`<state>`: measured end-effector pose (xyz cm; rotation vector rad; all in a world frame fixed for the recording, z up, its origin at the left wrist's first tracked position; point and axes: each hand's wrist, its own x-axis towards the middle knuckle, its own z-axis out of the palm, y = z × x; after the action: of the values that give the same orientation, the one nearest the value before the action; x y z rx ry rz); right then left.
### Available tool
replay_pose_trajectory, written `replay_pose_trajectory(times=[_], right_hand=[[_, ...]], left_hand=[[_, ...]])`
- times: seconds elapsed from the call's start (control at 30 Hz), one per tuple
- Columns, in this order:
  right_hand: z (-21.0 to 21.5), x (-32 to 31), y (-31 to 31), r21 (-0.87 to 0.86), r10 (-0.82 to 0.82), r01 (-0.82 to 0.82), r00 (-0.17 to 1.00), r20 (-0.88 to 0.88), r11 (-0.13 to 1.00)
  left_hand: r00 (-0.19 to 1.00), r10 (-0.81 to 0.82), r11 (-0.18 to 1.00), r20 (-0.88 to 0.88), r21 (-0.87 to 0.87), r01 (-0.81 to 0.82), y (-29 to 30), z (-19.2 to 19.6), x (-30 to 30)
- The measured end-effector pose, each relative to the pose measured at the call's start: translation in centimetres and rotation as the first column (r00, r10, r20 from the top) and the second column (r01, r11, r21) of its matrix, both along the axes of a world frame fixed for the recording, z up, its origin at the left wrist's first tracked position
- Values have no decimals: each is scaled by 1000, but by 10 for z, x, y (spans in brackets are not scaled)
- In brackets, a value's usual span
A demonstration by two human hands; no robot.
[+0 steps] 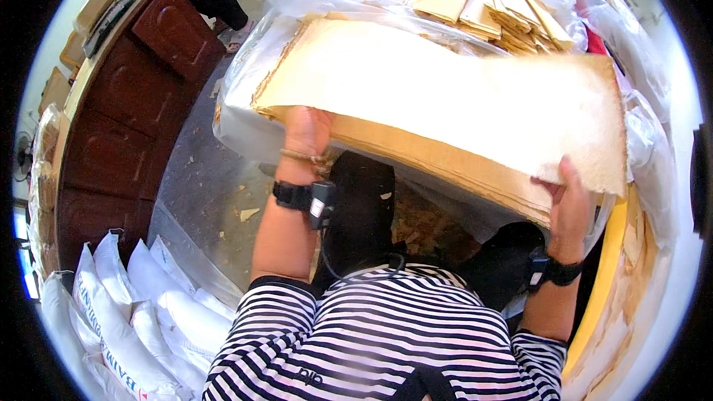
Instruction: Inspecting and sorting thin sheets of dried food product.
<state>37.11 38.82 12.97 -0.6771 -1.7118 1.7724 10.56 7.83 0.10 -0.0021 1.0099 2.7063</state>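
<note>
**Both hands on a stack of large tan sheets, lifted at the near edge**

Nearest: striped shirt [371, 341], black wrist-worn devices on both forearms, a cable running from the left one. Dark trousers below the stack.

Left hand [306, 132] is clamped on the near-left edge of the sheet stack [445, 96], fingers tucked under and out of view, so that grip is closed around the edge. Right hand [570, 204] pinches the near-right corner, thumb on top, fingers beneath. The stack is thick, pale fibrous top face, browner layers showing along the near side; it sits tilted, near edge raised over the lap, far edge resting on clear plastic sheeting [297, 0].

Left of the person: white woven sacks [126, 304] piled on the grey floor [200, 178], scraps scattered there. Further left, a dark red-brown wooden cabinet [126, 104].

Far side: smaller folded tan pieces [490, 11] heaped on the plastic beyond the stack. Yellow rim [605, 275] at right.

Risk, as judgement: hands hold only the near edge, so the layers may slide apart or the top sheet may crack or tear at the right corner pinch. Plastic underneath looks slippery; the far end could skid.
</note>
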Motion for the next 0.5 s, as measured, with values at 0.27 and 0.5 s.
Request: replay_pose_trajectory(times=[0.27, 0.5], right_hand=[[-9, 17, 43, -134, -103, 86, 987, -127, 987], [12, 44, 78, -207, -227, 179, 945, -236, 962]], left_hand=[[996, -92, 996, -18, 9, 93, 1, -1, -24], [972, -229, 955, -54, 181, 235, -19, -19, -60]])
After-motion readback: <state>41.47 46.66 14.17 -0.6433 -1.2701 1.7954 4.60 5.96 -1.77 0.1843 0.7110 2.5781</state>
